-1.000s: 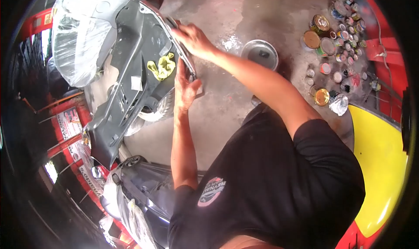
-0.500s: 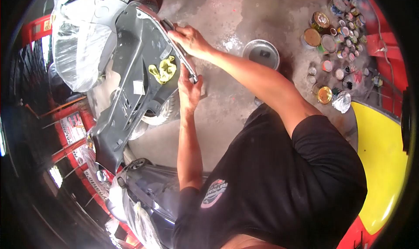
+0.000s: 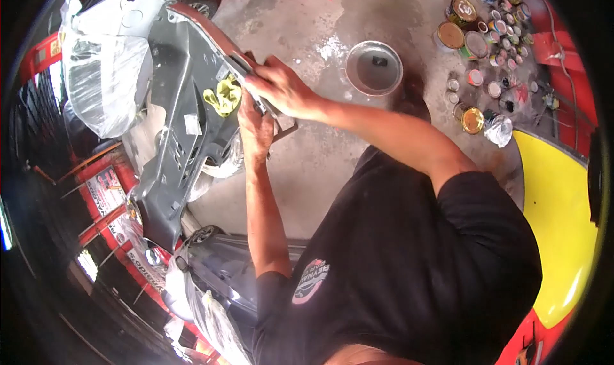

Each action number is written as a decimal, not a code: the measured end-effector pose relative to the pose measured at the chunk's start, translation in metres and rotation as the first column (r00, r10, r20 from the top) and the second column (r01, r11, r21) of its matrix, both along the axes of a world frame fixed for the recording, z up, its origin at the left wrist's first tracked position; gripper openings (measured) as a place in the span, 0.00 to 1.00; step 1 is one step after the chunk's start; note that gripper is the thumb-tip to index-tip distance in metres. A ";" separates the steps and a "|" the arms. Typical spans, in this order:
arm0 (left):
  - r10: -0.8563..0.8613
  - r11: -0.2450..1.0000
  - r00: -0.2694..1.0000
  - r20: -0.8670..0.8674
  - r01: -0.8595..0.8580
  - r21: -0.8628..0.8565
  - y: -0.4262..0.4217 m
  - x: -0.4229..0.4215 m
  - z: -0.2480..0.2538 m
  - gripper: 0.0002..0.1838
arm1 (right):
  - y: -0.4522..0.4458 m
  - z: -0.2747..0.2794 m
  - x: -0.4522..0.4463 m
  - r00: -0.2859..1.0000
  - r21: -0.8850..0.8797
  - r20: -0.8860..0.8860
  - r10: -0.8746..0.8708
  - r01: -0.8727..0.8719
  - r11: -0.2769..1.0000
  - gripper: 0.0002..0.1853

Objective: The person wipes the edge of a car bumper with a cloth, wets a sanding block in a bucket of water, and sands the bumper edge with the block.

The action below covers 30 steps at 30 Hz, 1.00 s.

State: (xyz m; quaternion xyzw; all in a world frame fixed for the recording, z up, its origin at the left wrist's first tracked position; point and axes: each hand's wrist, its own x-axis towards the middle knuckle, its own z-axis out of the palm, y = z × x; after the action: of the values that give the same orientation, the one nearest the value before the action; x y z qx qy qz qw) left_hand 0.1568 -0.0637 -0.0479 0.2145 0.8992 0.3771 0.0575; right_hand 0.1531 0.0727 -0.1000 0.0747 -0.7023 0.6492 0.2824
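A large car body panel [image 3: 171, 96], grey on its inner face, stretches from the upper left toward my hands, its reddish-brown outer edge [image 3: 208, 26] facing right. My left hand [image 3: 256, 127] is closed around the panel's near end. Just above it, my right hand [image 3: 281, 87] grips a dark flat block [image 3: 242, 61] laid along the panel's edge; my fingers hide much of it. Beside the left hand, a crumpled yellow-green cloth [image 3: 224, 96] rests on the panel, and a small white label [image 3: 192, 124] shows farther in.
On the floor to the right stands a round basin [image 3: 348, 77] with a dark object in it. Several paint cans [image 3: 462, 10] crowd the upper right. A yellow panel [image 3: 556, 218] lies at the far right. Plastic-wrapped parts [image 3: 105, 77] and a dark car [image 3: 224, 269] are on the left.
My right hand has slid with the block down along the panel edge, closer to my left hand. The left hand still holds the end, and the view has shifted slightly.
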 end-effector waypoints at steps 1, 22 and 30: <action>-0.058 0.998 0.996 -0.071 0.058 -0.012 -0.001 0.002 0.002 0.36 | -0.001 -0.001 0.008 1.000 -0.039 0.027 -0.001 0.002 0.999 0.14; 0.091 0.983 0.978 0.185 -0.058 -0.175 -0.002 0.000 0.009 0.37 | -0.004 0.005 -0.018 0.958 -0.214 0.267 0.102 -0.044 0.976 0.18; 0.040 0.992 0.999 0.033 -0.036 -0.118 0.001 0.002 0.008 0.34 | 0.003 -0.010 -0.108 0.997 -0.007 0.068 0.038 -0.037 0.999 0.18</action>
State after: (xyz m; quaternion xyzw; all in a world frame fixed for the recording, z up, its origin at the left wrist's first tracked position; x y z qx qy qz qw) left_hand 0.1587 -0.0629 -0.0394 0.1870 0.9225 0.3284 0.0784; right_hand 0.0446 0.0755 -0.1101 0.0649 -0.7081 0.6585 0.2465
